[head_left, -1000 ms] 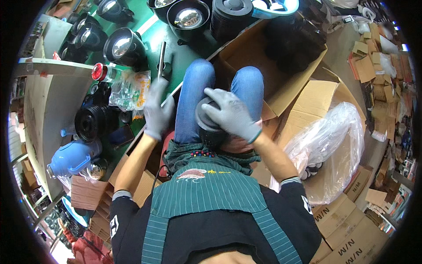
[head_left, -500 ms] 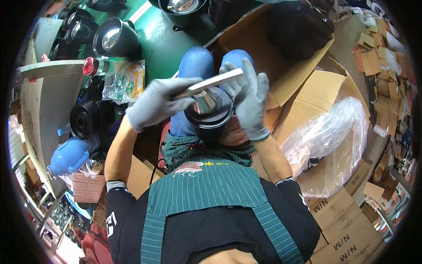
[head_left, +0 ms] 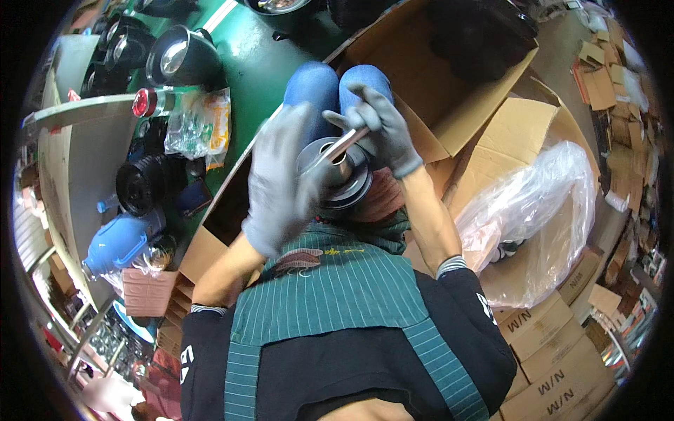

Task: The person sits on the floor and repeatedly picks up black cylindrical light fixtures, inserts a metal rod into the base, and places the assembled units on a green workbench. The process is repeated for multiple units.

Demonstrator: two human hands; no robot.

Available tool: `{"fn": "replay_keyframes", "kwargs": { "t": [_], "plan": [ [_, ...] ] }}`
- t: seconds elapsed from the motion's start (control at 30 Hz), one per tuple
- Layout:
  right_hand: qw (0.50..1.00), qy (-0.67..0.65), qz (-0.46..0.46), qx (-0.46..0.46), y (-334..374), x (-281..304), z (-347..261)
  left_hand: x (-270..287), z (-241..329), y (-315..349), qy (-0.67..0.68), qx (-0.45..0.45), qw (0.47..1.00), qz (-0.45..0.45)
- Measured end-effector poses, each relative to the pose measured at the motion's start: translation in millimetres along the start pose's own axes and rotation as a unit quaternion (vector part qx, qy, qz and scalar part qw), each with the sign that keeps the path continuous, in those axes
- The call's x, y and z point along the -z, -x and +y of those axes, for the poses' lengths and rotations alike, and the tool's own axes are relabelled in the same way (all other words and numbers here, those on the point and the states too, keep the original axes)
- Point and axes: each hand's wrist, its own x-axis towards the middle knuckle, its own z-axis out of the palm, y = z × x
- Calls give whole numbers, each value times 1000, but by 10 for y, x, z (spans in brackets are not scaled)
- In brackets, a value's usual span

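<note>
A round black and silver metal part [head_left: 344, 179] sits on my lap, just below my blue-jeaned knees [head_left: 335, 85]. My left hand [head_left: 281, 182] in a grey glove grips its left side and looks blurred. My right hand [head_left: 382, 126], also gloved, holds a thin metal rod [head_left: 338, 149] that slants down into the part's hollow middle. A reddish cloth [head_left: 379, 200] lies under the part on my lap.
A green table [head_left: 260, 63] at the upper left carries black round parts [head_left: 175, 59] and a bag of small items [head_left: 200, 123]. An open cardboard box [head_left: 449, 77] stands ahead. A clear plastic bag [head_left: 540, 210] and flat cartons [head_left: 554, 365] lie at the right. A blue jug [head_left: 119, 242] sits at the left.
The round part came down from in front of me onto my lap. My left hand shifted to its left side, and my right hand now pushes the rod into its centre.
</note>
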Motion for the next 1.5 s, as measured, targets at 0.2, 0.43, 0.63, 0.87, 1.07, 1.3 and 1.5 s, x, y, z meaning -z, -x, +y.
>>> {"fn": "replay_keyframes", "kwargs": {
  "t": [0.2, 0.43, 0.63, 0.87, 1.07, 1.3, 1.5],
  "plan": [
    [857, 474, -164, 120, 901, -816, -115, -197, -879, -463, 364, 77, 910, -186],
    [497, 745, -444, 6, 638, -1457, 251, -1318, -752, -1231, 484, -61, 774, -404],
    [651, 674, -351, 5, 239, -1580, 388, -1412, -703, -1185, 549, -31, 783, -291],
    [996, -88, 28, -6, 152, -1085, 241, -159, -1091, -824, 265, 57, 961, 45],
    [983, -176, 24, -55, -6, -929, 491, 784, 281, -131, -194, -18, 941, -277],
    [990, -131, 44, -41, -83, -874, 485, -381, 400, 238, -391, 136, 905, -100],
    [974, 47, 169, 143, 193, -542, 150, -152, 415, 473, -400, 171, 896, -88]
  ]
}}
